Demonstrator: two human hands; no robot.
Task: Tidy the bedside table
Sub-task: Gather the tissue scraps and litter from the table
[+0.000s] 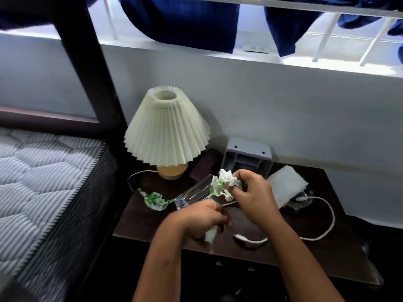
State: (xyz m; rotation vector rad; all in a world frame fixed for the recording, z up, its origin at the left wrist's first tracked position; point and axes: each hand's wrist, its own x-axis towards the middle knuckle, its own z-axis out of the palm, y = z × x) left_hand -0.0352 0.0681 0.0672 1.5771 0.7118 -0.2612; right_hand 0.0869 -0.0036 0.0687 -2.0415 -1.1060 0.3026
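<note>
Dark wood fills the middle of my feed: the bedside table [139, 223] stands against a pale wall, with a striped mattress [43, 171] at nine o'clock and blue curtains [181, 20] hanging over a barred window at twelve. On the table top, a lamp [168, 129] with a pleated cream shade and a round wooden base stands at eleven o'clock. A dark case [202, 168] lies just beside its base, and a grey plastic unit [246, 158] stands at the back edge at twelve. A folded white cloth [285, 186] lies at two o'clock, partly over something clear that I cannot make out. A white cable [327, 214] loops from there round to five o'clock, its plug end lying near the front edge.

Both hands are over the centre of the table. The right hand [255, 199] has its fingers curled round a crumpled tissue [226, 176] and pinches a green-and-white wrapper [216, 187] with it. That bundle sits right at the mouth of a clear glass [192, 194], which is tilted with its mouth toward one o'clock and its base toward seven. I cannot tell whether the glass rests on the wood or is held. The left hand [198, 219], at six o'clock of the glass, is blurred; its fingers are curled round a white scrap [211, 234] that sticks out below the palm. A thin stick [229, 203] shows between the two hands; I cannot tell which hand holds it. A second wrapper [154, 199], green and white too, lies loose on the wood at nine o'clock of the glass, reaching up to its base.
</note>
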